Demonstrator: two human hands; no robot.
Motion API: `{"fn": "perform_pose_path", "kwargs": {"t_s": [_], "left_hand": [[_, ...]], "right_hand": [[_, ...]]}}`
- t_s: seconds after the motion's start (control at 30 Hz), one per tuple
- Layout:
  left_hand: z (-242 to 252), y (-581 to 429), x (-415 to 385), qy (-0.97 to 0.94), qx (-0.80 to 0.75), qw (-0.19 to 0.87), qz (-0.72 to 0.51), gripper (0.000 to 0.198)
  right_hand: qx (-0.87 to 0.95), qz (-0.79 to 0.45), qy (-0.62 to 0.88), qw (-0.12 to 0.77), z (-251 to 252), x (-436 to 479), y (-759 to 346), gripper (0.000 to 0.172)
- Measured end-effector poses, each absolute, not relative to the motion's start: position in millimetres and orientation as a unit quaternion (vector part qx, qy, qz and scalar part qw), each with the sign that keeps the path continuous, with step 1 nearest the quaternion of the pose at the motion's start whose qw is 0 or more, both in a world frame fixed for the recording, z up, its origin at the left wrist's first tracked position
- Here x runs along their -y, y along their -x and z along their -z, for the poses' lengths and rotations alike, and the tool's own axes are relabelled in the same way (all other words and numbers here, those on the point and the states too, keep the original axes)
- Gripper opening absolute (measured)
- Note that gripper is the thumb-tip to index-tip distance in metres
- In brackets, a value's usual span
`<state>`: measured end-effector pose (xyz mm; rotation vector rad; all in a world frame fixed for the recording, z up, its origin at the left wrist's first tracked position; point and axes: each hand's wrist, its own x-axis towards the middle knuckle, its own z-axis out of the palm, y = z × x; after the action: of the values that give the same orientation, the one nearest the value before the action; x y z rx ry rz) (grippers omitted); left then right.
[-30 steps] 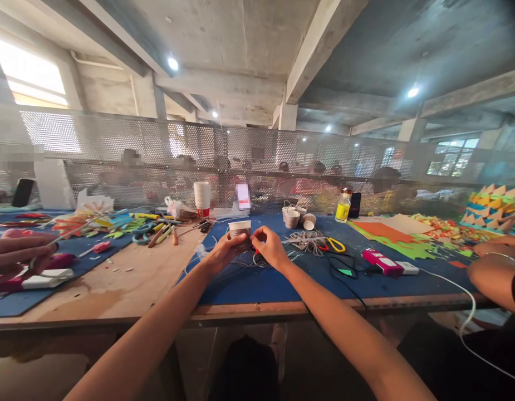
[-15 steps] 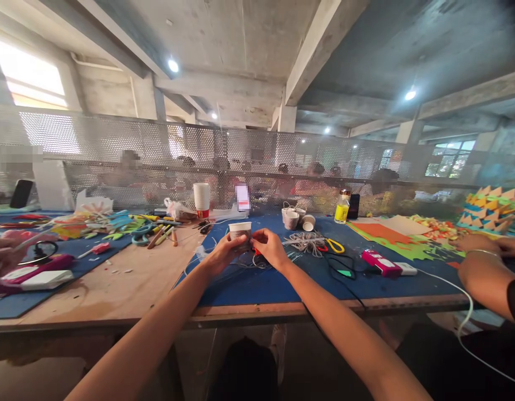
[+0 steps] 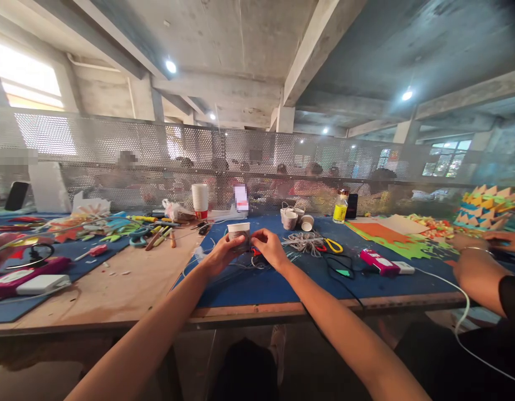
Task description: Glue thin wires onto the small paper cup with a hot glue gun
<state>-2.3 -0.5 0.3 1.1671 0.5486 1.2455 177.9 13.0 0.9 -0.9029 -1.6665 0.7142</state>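
Observation:
My left hand (image 3: 222,255) is wrapped round a small paper cup (image 3: 239,231) that stands upright on the blue mat (image 3: 278,284). My right hand (image 3: 269,247) is closed against the cup's right side, its fingers pinched on something small and red that I cannot make out. Thin string lies loose on the mat under and around both hands. A coil of pale string (image 3: 304,241) sits just right of my right hand, beside yellow-handled scissors (image 3: 333,245).
Several small cups (image 3: 294,216), a stack of white cups (image 3: 200,199) and a yellow bottle (image 3: 340,208) stand behind. A pink device (image 3: 375,261) with cables lies right. Tools and coloured paper scraps (image 3: 115,225) litter the left. Another person's arm (image 3: 478,267) is at right; a mesh screen (image 3: 257,161) backs the table.
My hands stay on the cup with barely any shift. The person's hand at the far left has drawn back out of view; the arm at right has moved slightly.

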Motion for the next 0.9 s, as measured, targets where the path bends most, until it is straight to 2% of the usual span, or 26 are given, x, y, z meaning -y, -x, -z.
{"fn": "perform_pose_path", "kwargs": {"t_s": [0.47,0.6,0.9], "left_hand": [[-0.1,2.5,0.5,-0.503,-0.236,0.635,-0.536,0.042],[-1.8,2.0,1.7,-0.507,-0.242,0.633,-0.532,0.042],[-2.3,2.1,3.7,-0.513,-0.234,0.638,-0.524,0.041]], "right_hand": [[0.688,-0.289,0.374,0.551,-1.7,-13.6,-179.4,0.013],[0.681,-0.320,0.379,0.538,-1.9,-14.6,-179.0,0.015],[0.695,-0.309,0.371,0.533,1.2,-17.1,-181.3,0.020]]}}
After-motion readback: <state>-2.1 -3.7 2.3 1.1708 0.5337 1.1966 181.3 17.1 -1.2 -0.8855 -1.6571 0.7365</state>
